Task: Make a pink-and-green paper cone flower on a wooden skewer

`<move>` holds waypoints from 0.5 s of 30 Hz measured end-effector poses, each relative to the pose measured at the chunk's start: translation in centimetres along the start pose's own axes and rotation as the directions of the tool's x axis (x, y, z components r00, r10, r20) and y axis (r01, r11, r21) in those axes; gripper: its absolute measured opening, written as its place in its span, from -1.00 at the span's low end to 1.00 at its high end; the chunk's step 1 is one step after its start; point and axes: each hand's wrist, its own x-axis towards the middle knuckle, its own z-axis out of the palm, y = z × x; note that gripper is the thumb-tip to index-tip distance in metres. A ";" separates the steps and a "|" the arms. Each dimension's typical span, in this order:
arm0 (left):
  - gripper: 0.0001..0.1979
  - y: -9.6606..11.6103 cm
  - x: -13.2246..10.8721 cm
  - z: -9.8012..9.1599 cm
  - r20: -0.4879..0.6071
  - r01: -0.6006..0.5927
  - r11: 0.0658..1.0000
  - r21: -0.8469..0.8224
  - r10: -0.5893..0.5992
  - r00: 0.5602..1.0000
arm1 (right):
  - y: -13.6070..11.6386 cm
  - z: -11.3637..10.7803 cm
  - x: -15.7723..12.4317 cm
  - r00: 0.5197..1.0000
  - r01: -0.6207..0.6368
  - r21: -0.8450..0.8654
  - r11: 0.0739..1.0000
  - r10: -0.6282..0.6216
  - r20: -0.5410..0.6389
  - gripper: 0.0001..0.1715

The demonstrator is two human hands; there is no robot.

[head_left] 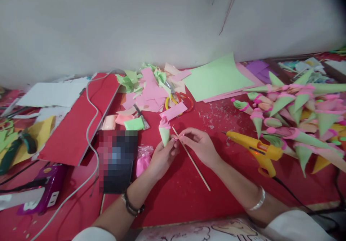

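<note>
My left hand (165, 157) is closed around the lower part of a small light-green paper cone (164, 135), which stands nearly upright with a frilly pink top. Between the fingertips of both hands is a small pink piece (176, 139), too small to make out clearly. My right hand (201, 145) pinches at it with thumb and forefinger. A thin wooden stick (195, 165) runs slantwise past the right fingertips; whether they touch it I cannot tell. Left of my left hand lie a bag of pink clay (144, 160) and a dark phone-like device (120, 172).
A yellow glue gun (254, 151) lies right of my right hand, its cord trailing toward me. Many finished-looking paper cones (302, 107) are heaped at the right. Paper scraps (152, 89), scissors (189, 102), clay blocks (134, 124) and green sheets (216, 79) lie behind. Pliers (16, 147) are at left.
</note>
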 end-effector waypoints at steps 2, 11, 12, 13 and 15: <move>-0.87 -0.1 0.0 0.0 0.004 0.007 1.000 0.012 -0.007 1.000 | 0.0 -0.1 -0.1 1.000 0.028 -0.059 0.998 -0.028 0.011 -0.84; -0.83 0.0 -0.1 0.1 -0.023 0.031 0.999 0.034 -0.030 0.999 | -0.6 0.3 -0.3 0.995 0.093 -0.062 0.994 -0.091 0.031 -0.90; -0.81 0.0 -0.1 0.1 -0.026 0.030 0.999 0.034 -0.029 0.999 | -0.6 0.3 -0.3 0.997 0.081 -0.046 0.996 -0.080 0.019 -0.92; -0.80 -0.1 -0.1 0.2 -0.027 0.031 0.999 0.037 -0.030 0.999 | -0.5 0.3 -0.3 0.998 0.070 -0.040 0.997 -0.070 0.001 -0.93; -0.77 -0.1 -0.1 0.2 -0.022 0.033 0.999 0.040 -0.032 0.999 | -0.4 0.3 -0.2 0.998 0.053 -0.049 0.997 -0.055 -0.028 -0.91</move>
